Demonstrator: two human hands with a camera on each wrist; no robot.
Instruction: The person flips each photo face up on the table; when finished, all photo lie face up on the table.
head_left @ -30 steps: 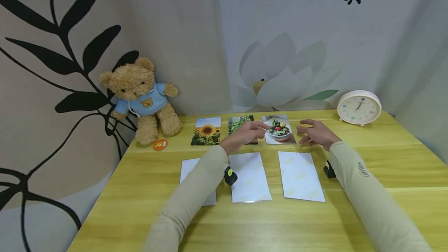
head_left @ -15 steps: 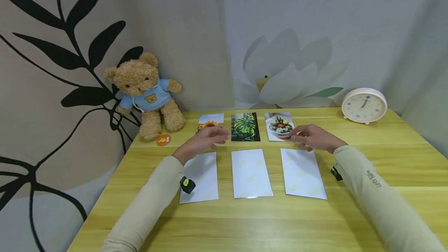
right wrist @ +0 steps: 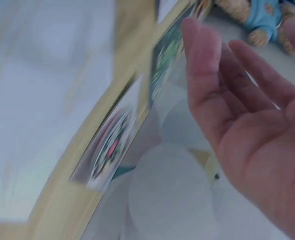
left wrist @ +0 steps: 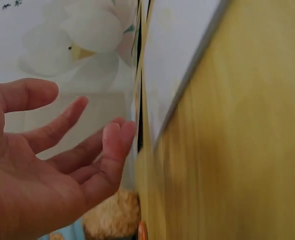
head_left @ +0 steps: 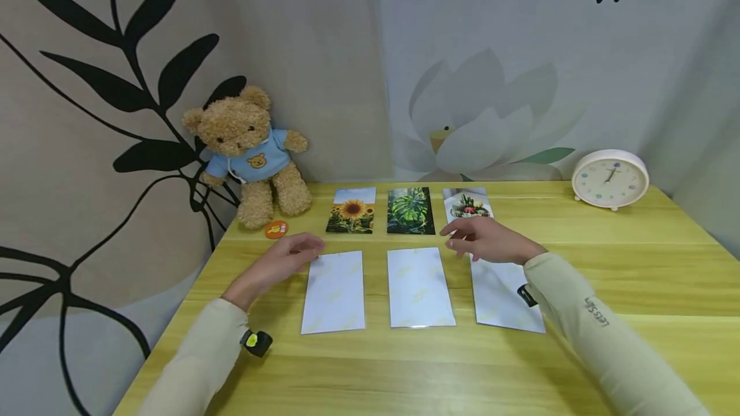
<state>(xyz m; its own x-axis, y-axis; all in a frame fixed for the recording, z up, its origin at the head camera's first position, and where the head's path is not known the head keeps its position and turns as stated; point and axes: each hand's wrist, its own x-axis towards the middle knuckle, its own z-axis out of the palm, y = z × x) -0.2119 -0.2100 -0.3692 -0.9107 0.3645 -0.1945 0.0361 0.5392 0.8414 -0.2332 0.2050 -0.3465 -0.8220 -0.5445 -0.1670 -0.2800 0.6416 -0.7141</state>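
Three picture cards lie in a back row: a sunflower card [head_left: 351,210], a green leaf card [head_left: 411,210] and a card with a bowl of plants [head_left: 467,201]. In front of them lie a left white card [head_left: 334,294], a middle white card [head_left: 421,287] and a right white card [head_left: 503,297]. My left hand [head_left: 289,257] hovers by the left white card's upper left corner, its fingers loosely bent and holding nothing, as the left wrist view shows. Over the gap between the bowl card and the right white card, my right hand [head_left: 485,239] is held with relaxed fingers, partly covering both.
A teddy bear [head_left: 248,153] in a blue top sits at the table's back left, with a round orange sticker [head_left: 276,230] by its foot. A white clock [head_left: 610,178] stands at the back right. A printed curtain [head_left: 491,69] hangs behind the table [head_left: 405,371].
My left hand has moved left and nearer, from above the leaf card past the sunflower card to the left white card. My right hand has shifted left and nearer. The cards stay in place.
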